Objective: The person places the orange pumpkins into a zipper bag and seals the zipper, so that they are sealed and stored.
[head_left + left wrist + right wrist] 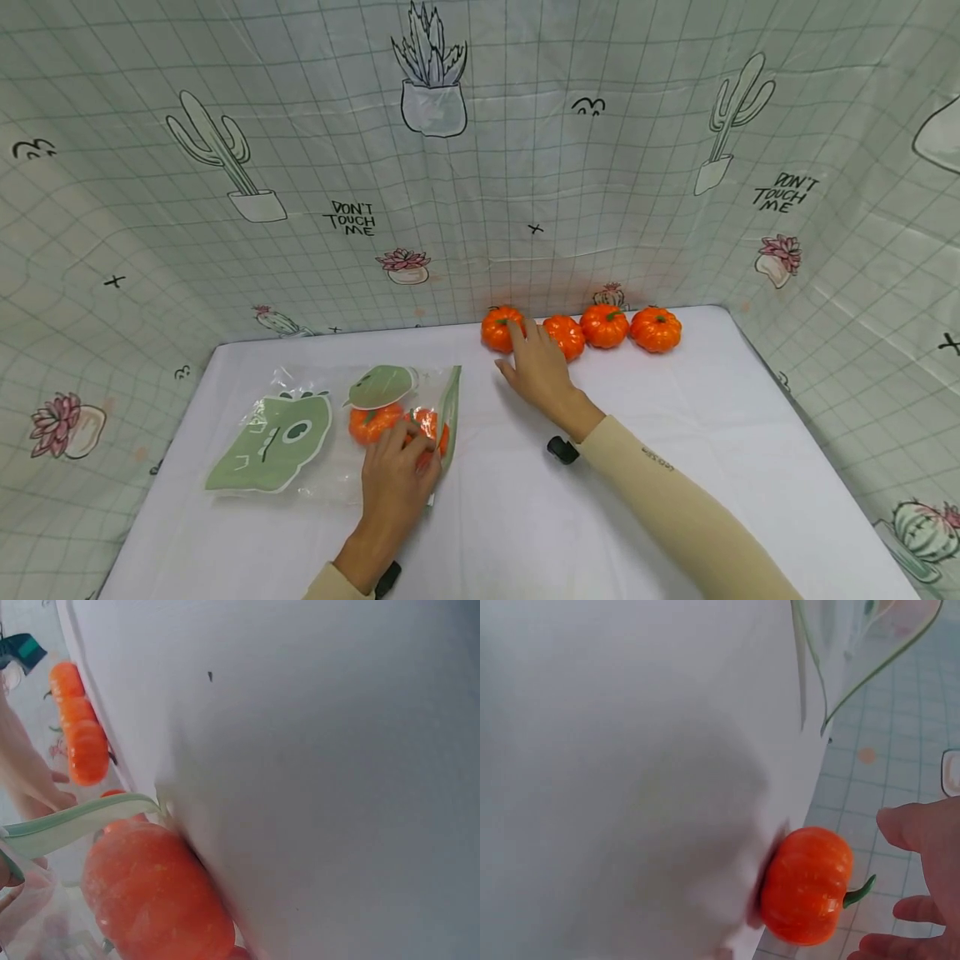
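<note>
On a white-covered tabletop (510, 508) before a grid-patterned cloth backdrop (480, 179): one clear plastic bag with green cartoon printing (273, 446), lying flat at the left, its green-edged mouth (453, 400) turned to the right and standing parted in the left wrist view. Contents, seen through the plastic: two orange toy pumpkins, the first (373, 423) partly beneath the print, the second (424, 422) close to the mouth and partly covered by the hand. Outside the bag, along the far edge: four more of the same kind, namely a leftmost pumpkin (496, 332), a second in the row (567, 337), a third (604, 326) and a fourth (656, 330), the last three close together. One left hand (397, 471), fingers curled at the bag's mouth, apparently pinching its edge. One right hand (538, 371), at the leftmost pumpkin, thumb and fingers spread and holding nothing; the right wrist view shows a gap between them and the fruit. Progress, judged from the layout: two of six visible pumpkins bagged, four left out, mouth unsealed, the leftmost seemingly being reached for.
</note>
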{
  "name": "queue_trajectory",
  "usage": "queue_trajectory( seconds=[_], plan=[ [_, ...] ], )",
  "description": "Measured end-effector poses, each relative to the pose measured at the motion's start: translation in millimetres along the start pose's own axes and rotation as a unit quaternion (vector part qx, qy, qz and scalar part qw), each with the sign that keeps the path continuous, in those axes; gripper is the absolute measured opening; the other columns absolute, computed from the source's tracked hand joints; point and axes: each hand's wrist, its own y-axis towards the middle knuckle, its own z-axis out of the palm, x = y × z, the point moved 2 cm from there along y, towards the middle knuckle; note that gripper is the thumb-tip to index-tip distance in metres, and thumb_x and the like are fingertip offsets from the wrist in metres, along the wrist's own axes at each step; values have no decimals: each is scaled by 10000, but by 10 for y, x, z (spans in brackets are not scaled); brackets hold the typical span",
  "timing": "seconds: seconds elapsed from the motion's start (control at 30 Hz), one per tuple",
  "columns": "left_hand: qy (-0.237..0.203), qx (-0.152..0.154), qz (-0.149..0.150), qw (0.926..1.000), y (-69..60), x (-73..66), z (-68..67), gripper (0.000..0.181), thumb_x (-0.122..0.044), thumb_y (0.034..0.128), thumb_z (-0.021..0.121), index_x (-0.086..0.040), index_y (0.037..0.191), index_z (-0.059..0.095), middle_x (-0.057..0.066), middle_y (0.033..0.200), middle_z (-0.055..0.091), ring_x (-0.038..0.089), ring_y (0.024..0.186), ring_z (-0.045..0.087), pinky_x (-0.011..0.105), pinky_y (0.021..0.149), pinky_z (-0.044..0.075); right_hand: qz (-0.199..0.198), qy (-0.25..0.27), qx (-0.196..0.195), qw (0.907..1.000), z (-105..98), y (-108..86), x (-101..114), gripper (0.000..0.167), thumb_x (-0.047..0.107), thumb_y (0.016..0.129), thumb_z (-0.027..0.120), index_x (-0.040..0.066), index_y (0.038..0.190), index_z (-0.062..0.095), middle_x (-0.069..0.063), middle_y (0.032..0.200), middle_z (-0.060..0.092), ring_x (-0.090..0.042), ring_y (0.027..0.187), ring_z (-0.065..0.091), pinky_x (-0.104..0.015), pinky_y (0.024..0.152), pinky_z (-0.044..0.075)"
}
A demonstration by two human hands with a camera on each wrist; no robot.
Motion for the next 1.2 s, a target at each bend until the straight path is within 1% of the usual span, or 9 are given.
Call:
queue_trajectory(
  seconds=[0.03,0.27,0.4,0.53,0.63,0.77,0.93,1.2],
  plan=[
    [-5,10,-10,10000,1,0,-1,179,11,705,872,-90,803,762,42,915,615,239,822,592,384,693,434,-3,-31,-13,10000,5,28,-4,700,301,962,789,-61,1474,477,-293,1437,520,-458,1248,580,-556,1052,518],
    [62,163,-141,9997,0,-5,-8,152,-15,734,875,-82,817,767,47,922,606,246,840,600,383,706,457,39,-328,86,9994,49,202,-46,776,350,932,823,-63,1478,457,-271,1406,542,-443,1277,562,-540,1118,464],
    [83,244,-212,9994,-4,-7,-10,151,-30,738,882,-81,822,767,46,927,606,247,842,602,387,710,459,74,-495,124,9987,67,274,-79,818,372,905,847,-69,1476,461,-273,1396,559,-445,1274,573,-550,1098,478],
    [81,269,-233,9993,-9,-2,-7,157,-35,739,887,-88,825,767,45,929,602,249,851,603,387,717,460,187,-678,371,9968,102,349,-125,818,402,913,834,-62,1476,464,-262,1395,566,-439,1289,565,-551,1110,462],
    [103,220,-161,9996,-13,5,-1,163,-23,730,888,-88,817,767,51,925,607,247,834,597,387,713,458,299,-829,598,9943,129,396,-158,795,422,928,813,-53,1468,475,-246,1390,569,-425,1298,560,-546,1128,441],
    [161,206,-109,9996,-11,9,4,162,-16,724,884,-87,812,767,56,926,613,241,819,584,388,713,459,344,-995,722,9918,151,431,-185,774,437,934,801,-48,1452,493,-236,1380,577,-416,1292,561,-541,1134,434],
    [148,304,-188,9992,-9,15,6,140,-23,741,869,-88,817,771,58,932,617,241,828,583,389,721,459,295,-1064,765,9909,169,454,-188,777,442,938,795,-45,1458,488,-239,1395,577,-424,1315,547,-547,1152,412],
    [151,345,-206,9991,-9,12,-1,123,-36,757,856,-92,823,768,61,936,618,242,829,576,386,717,445,322,-936,963,9904,185,489,-144,787,428,932,805,-47,1458,462,-247,1429,575,-422,1347,533,-537,1192,369]
  ],
)
